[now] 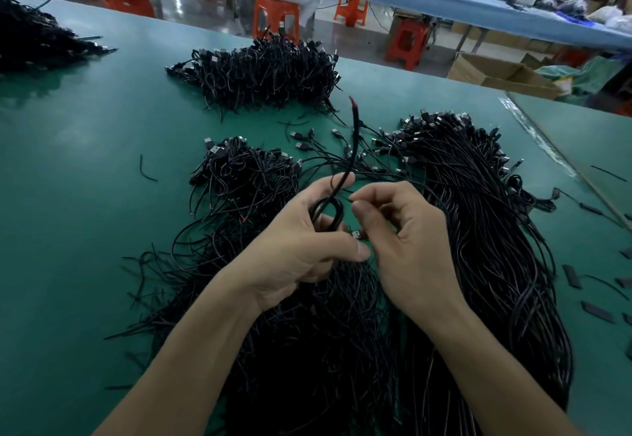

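Over the near middle of the green table point(102, 134), the left hand point(301, 247) clasps 1 black cable point(356, 141) in a small loop, its red-tipped end sticking up, while the right hand point(410, 240) pinches the strand just beside it, probably feeding slack to coil it like the far bundles point(260, 76).

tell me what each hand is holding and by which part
The left hand grips a black USB cable by its coiled loop, with the stripped end pointing up. The right hand pinches it beside that loop.
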Action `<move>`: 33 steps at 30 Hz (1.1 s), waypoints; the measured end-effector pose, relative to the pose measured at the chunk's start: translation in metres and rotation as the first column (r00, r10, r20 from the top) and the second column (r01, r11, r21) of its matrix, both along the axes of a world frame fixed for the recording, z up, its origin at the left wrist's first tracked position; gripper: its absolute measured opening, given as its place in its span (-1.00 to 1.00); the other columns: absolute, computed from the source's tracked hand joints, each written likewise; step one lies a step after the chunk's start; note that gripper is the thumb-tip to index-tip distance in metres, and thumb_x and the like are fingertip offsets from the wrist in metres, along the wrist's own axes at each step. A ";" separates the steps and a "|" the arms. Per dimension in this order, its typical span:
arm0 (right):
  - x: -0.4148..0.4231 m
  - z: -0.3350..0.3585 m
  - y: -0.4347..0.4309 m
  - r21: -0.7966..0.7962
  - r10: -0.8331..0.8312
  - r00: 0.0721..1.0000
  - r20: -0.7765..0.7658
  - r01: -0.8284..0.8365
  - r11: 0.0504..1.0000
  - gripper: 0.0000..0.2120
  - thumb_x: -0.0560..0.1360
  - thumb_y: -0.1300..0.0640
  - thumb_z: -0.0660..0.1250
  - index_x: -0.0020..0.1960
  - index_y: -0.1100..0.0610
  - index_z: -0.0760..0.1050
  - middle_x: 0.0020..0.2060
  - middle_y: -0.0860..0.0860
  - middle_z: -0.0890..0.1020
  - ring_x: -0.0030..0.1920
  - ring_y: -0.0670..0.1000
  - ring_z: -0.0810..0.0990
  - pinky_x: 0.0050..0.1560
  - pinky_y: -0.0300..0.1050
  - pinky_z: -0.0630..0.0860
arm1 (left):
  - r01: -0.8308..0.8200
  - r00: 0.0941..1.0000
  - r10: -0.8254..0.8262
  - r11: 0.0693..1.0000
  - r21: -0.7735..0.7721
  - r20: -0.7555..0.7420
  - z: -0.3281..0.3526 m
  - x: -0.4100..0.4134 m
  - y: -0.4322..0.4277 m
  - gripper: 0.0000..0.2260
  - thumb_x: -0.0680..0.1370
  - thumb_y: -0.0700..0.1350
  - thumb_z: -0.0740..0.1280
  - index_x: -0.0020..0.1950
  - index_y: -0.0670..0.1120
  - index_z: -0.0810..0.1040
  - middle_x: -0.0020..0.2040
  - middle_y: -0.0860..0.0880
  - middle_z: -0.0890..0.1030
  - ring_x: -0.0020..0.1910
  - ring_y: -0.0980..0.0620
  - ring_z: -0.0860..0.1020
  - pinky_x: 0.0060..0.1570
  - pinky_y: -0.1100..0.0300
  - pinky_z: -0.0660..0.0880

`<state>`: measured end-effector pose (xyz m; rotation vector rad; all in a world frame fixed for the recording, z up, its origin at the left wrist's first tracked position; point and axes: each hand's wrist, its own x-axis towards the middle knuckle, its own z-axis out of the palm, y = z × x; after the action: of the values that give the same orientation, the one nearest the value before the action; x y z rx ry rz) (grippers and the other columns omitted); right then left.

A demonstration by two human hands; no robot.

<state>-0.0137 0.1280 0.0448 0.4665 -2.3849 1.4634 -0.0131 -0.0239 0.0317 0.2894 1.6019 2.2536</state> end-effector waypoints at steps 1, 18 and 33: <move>-0.001 0.002 -0.001 0.035 0.035 0.999 -0.007 -0.035 0.999 -0.70 0.55 0.28 0.36 -0.09 -0.14 0.51 -0.14 -0.14 0.59 -0.15 -0.15 0.57 -0.15 -0.36 0.46 | 0.010 1.000 -0.010 1.000 -0.006 0.003 0.001 0.000 0.001 -0.26 0.31 -0.35 0.44 0.43 0.10 0.40 -0.47 0.07 0.39 -0.63 0.18 0.21 -0.62 0.39 0.16; -0.014 0.025 0.016 0.249 0.202 0.963 0.176 -0.243 0.938 -0.79 0.50 0.26 0.43 0.00 -0.04 0.68 -0.16 -0.18 0.67 -0.11 -0.21 0.62 -0.11 -0.34 0.50 | -0.031 0.999 0.031 0.999 0.011 -0.007 0.002 0.004 0.007 -0.71 0.47 0.06 0.37 -0.03 -0.17 0.54 -0.49 0.06 0.23 -0.61 0.17 0.19 -0.62 0.38 0.15; 0.009 -0.015 -0.004 0.540 0.091 0.956 -0.279 0.078 0.838 -0.93 0.60 0.26 0.32 -0.01 0.23 0.57 -0.10 0.02 0.47 -0.25 -0.02 0.48 -0.29 -0.14 0.53 | -0.230 0.970 0.243 0.946 -0.227 0.028 -0.007 -0.002 0.009 -0.54 0.62 0.15 0.26 -0.43 0.02 0.29 -0.51 0.05 0.20 -0.58 0.09 0.12 -0.59 0.28 0.09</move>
<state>-0.0045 0.1243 0.0301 0.7629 -2.5148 0.6166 -0.0150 -0.0149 0.0247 -0.0277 1.9268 2.1983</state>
